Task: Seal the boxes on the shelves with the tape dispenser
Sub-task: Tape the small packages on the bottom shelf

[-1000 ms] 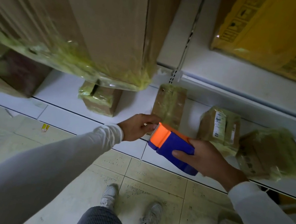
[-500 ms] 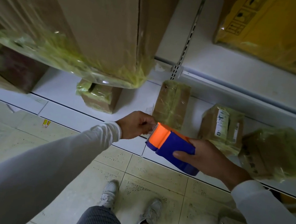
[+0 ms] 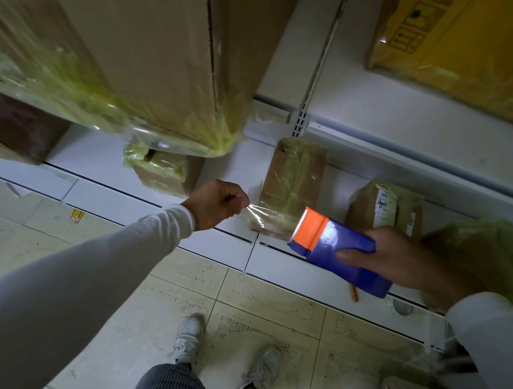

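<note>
View: a head camera looked down past two white-sleeved arms at low white shelves and a tiled floor.
Right hand: the right hand [image 3: 405, 260] gripped the tape dispenser [image 3: 336, 251], fingers curled round its blue body, thumb on the near side.
Tape dispenser: blue, with an orange toothed front edge pointing left; it was held in the air just above the front edge of the bottom shelf [image 3: 159, 213].
Left hand: the left hand [image 3: 217, 203] was closed, pinching the free end of the clear tape [image 3: 258, 214] between thumb and fingers.
Clear tape: a shiny strip ran from the left hand's fingertips across to the dispenser's toothed edge.
Small box: a brown box [image 3: 294, 180], wrapped in film, stood on the bottom shelf right behind the stretched tape.
Other boxes: more wrapped boxes [image 3: 386, 207] sat to the right on the same shelf; a large carton [image 3: 121, 41] filled the upper left.
Floor: two pale shoes [image 3: 191, 334] stood on beige tiles.
</note>
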Action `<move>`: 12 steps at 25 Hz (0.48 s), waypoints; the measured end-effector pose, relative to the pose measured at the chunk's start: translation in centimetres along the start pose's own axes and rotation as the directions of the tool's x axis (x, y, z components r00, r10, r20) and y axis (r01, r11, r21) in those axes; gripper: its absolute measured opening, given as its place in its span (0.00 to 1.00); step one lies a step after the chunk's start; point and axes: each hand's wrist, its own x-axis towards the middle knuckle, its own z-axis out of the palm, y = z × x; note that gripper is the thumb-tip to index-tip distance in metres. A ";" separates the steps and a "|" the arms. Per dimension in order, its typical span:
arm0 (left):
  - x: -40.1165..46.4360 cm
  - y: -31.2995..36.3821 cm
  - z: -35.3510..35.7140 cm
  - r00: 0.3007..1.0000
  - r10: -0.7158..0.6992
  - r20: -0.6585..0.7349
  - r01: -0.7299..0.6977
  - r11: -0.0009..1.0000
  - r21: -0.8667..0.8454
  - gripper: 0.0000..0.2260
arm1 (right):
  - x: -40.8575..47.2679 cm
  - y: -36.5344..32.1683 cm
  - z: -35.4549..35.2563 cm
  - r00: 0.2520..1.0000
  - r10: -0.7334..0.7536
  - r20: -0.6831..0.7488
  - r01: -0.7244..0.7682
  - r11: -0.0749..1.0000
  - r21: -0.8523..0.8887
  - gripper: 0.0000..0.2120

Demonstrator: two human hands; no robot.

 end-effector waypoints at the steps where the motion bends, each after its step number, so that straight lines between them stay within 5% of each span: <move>1: 0.2 -0.1 0.1 1.000 -0.011 -0.010 0.011 1.000 0.019 0.06 | 0.4 0.1 -0.2 1.000 0.004 -0.001 -0.004 1.000 -0.030 0.35; 12: 1.8 -1.4 2.7 0.989 -0.125 -0.075 0.128 0.991 0.043 0.05 | 3.5 1.7 0.7 0.996 0.089 -0.011 -0.089 0.995 -0.049 0.28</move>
